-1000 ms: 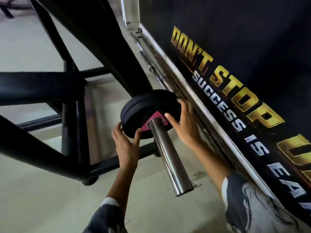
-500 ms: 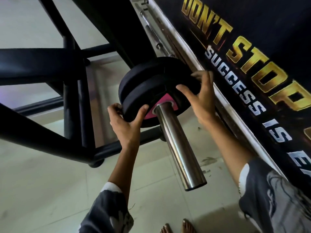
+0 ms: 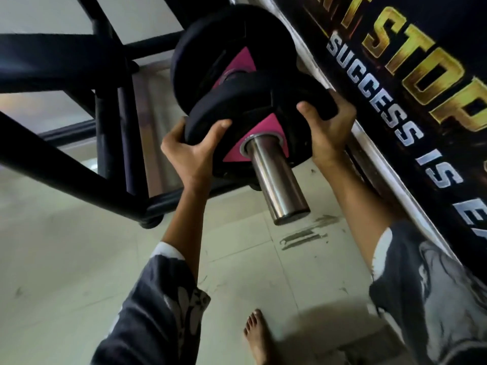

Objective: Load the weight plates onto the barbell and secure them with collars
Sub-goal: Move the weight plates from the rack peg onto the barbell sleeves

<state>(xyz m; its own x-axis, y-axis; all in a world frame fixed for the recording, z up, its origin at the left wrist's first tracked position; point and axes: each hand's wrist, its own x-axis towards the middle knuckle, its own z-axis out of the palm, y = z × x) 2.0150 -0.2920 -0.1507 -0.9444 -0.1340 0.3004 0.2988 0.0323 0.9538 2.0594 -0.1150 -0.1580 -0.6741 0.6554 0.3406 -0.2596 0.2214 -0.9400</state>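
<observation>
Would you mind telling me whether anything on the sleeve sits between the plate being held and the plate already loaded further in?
Nothing visible does. The left hand and right hand grip the near plate by its rim, threaded on the barbell sleeve. Between it and the inner plate only a short gap shows, though the near plate hides most of it.

**Black, pink and gold**

We see 2 black plates, the near plate (image 3: pixel 253 106) and the far plate (image 3: pixel 224 40), each with a pink triangle at the hub. The bar (image 3: pixel 276 180) is shiny silver. Our sleeves (image 3: pixel 158 299) are dark grey with white print. The banner (image 3: pixel 395 75) is black with gold and white letters; the frame (image 3: pixel 52 61) black; the floor (image 3: pixel 66 259) pale cream.
</observation>
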